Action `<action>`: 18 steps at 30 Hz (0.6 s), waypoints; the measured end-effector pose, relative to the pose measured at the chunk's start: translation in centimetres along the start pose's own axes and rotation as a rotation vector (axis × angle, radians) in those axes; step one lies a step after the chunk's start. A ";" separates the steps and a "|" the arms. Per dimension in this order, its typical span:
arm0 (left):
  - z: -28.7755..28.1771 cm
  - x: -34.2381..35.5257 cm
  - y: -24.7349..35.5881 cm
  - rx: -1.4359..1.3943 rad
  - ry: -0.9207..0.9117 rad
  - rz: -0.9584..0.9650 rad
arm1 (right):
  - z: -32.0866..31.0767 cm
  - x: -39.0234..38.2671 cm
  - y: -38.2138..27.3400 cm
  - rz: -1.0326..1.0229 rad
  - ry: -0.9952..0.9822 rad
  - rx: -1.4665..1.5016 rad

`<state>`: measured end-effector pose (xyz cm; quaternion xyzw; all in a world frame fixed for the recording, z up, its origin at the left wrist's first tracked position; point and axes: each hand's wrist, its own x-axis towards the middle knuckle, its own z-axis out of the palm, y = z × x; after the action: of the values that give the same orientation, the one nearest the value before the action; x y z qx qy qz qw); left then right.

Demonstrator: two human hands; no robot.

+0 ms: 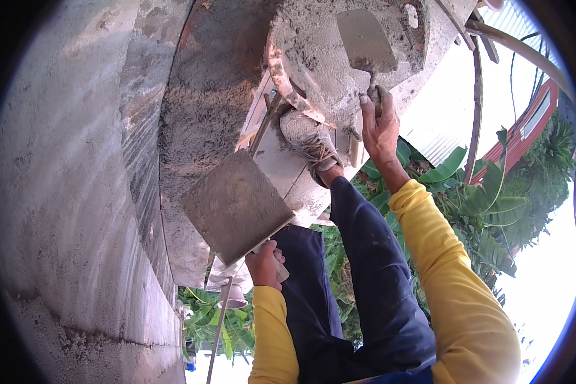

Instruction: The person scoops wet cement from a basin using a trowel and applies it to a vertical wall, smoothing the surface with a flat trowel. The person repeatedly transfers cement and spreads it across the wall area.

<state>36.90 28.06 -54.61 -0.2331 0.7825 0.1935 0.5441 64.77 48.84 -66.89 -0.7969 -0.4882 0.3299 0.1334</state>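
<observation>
My left hand (266, 264) is wrapped round the handle of a square mortar hawk (233, 205). Its flat face is tilted and coated with a film of wet grey mortar. Farther off, my right hand (380, 125) grips the handle of a pointing trowel (367, 41) from above. The trowel's broad blade lies over grey mortar (313, 57) in a large round tub (280, 70) with a crusted rim, its face smeared with the same mix. Whether the blade is pressed into the mortar or rests on top, I cannot tell.
A rough plastered wall (77, 160) curves along the left. My shoe (309, 137) stands on a plank beside the tub. At the right are wooden poles (477, 109), banana leaves (493, 192) and a corrugated roof. A small bucket (234, 297) shows lower down, below the boards.
</observation>
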 end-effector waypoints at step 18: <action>-9.6 4.0 1.3 -0.190 0.015 -0.053 | 24.4 -8.2 -5.3 -0.197 -0.697 -0.155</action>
<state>27.61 23.15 -55.05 -0.3059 0.7581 0.2506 0.5186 42.62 41.68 -79.09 -0.5939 -0.6022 0.5289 -0.0706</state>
